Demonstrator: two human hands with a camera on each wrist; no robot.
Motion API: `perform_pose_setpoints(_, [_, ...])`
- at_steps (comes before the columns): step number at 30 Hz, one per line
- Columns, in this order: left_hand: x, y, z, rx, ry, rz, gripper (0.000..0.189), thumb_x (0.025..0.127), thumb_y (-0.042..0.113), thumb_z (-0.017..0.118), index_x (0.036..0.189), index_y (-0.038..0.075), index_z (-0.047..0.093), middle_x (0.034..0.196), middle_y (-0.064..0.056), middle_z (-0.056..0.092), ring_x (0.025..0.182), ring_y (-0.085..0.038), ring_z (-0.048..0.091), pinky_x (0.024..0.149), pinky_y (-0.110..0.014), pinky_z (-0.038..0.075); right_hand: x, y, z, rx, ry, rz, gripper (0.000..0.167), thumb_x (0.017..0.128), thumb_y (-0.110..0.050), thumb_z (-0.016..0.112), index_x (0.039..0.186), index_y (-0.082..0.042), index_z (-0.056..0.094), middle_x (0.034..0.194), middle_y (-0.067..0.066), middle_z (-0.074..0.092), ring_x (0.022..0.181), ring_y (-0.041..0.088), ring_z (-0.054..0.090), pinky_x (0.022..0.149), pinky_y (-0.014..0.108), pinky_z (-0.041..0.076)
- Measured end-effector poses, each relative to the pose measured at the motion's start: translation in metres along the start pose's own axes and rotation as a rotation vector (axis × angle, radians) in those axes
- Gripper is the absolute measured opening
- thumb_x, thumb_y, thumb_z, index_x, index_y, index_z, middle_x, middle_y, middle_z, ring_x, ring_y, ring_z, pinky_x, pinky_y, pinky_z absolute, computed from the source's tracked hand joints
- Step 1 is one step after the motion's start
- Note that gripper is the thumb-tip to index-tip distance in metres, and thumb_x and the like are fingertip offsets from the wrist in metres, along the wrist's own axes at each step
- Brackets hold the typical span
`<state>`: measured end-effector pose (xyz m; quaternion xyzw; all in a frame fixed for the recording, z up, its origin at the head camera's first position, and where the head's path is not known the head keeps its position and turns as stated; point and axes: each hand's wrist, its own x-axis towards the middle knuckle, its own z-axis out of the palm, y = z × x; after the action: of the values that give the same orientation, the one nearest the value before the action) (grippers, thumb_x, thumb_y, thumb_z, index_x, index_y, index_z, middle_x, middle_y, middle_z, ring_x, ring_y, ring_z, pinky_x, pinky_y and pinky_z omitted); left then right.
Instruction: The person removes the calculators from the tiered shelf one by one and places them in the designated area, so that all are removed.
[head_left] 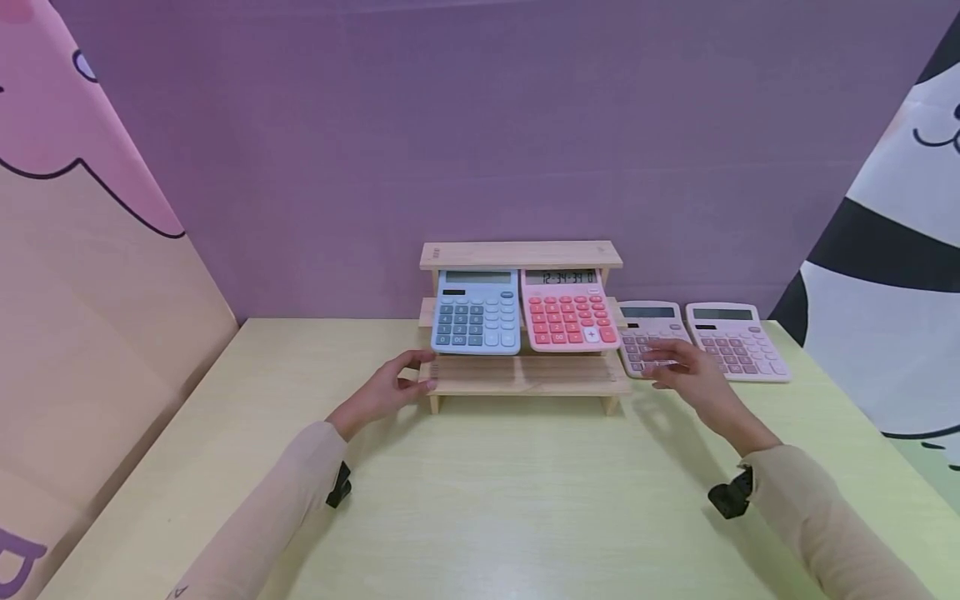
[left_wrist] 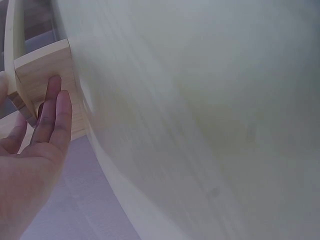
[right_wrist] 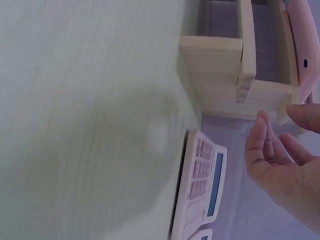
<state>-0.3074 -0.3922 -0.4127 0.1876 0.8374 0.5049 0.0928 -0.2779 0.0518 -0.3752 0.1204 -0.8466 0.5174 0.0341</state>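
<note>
A small tiered wooden shelf (head_left: pixel 525 385) stands at the back of the table. On its middle tier, a blue calculator (head_left: pixel 476 312) and a pink calculator (head_left: pixel 570 312) lean side by side, the pink one's display lit. My left hand (head_left: pixel 390 387) holds the left end of the lowest board, fingers reaching beneath it in the left wrist view. Off the shelf's right end hovers my right hand (head_left: pixel 690 379), fingers loosely bent and holding nothing. Behind it, a pale pink calculator (head_left: pixel 636 337) lies on the table, partly hidden by the fingers.
Another pale pink calculator (head_left: pixel 738 342) lies farther right, near the table's right edge. A purple wall panel (head_left: pixel 480 125) rises directly behind the shelf. Printed panels flank the table (head_left: pixel 495 500) on both sides.
</note>
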Motion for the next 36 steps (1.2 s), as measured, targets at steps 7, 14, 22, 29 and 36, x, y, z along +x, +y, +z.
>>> perform_pose_setpoints(7, [0.0,-0.002,0.0,-0.005,-0.001,-0.005,0.055,0.088,0.026,0.061,0.136,0.013,0.038,0.135,-0.008,0.041,0.103,-0.027,0.058,0.089,-0.035,0.049,0.003,-0.01,0.008,0.116,-0.025,-0.005,0.036,0.091,-0.002,0.05,0.126,0.0,0.042,0.103,-0.011,0.059,0.088,0.001,0.062,0.075,0.02,0.053])
perform_pose_setpoints(14, [0.0,0.001,0.001,-0.01,-0.006,-0.021,0.056,0.088,0.023,0.061,0.138,0.012,0.036,0.138,-0.009,0.039,0.103,-0.028,0.057,0.091,-0.037,0.048,0.008,-0.023,0.014,0.181,-0.056,0.038,0.046,0.093,-0.007,0.049,0.133,0.007,0.033,0.105,-0.012,0.059,0.092,0.003,0.062,0.079,0.023,0.053])
perform_pose_setpoints(22, [-0.014,0.027,-0.001,-0.007,-0.015,-0.028,0.054,0.09,0.016,0.058,0.137,0.004,0.035,0.135,-0.015,0.04,0.105,-0.031,0.056,0.092,-0.038,0.048,0.011,-0.04,0.02,0.255,-0.075,0.082,0.054,0.092,-0.013,0.054,0.137,0.004,0.029,0.107,-0.009,0.055,0.092,0.001,0.06,0.082,0.023,0.052])
perform_pose_setpoints(29, [-0.016,0.03,-0.001,-0.006,-0.01,-0.028,0.054,0.09,0.018,0.059,0.137,0.006,0.036,0.132,-0.015,0.041,0.105,-0.031,0.056,0.093,-0.038,0.047,0.015,-0.046,0.026,0.257,-0.08,0.06,0.056,0.092,-0.012,0.053,0.138,0.005,0.026,0.116,0.002,0.05,0.094,0.001,0.059,0.084,0.024,0.052])
perform_pose_setpoints(36, [-0.015,0.028,-0.001,-0.004,-0.01,-0.035,0.055,0.09,0.019,0.059,0.137,0.006,0.036,0.131,-0.015,0.042,0.104,-0.03,0.057,0.092,-0.038,0.047,0.018,-0.051,0.032,0.242,-0.064,0.094,0.057,0.093,-0.009,0.05,0.14,0.003,0.021,0.128,0.017,0.038,0.094,0.0,0.056,0.089,0.029,0.049])
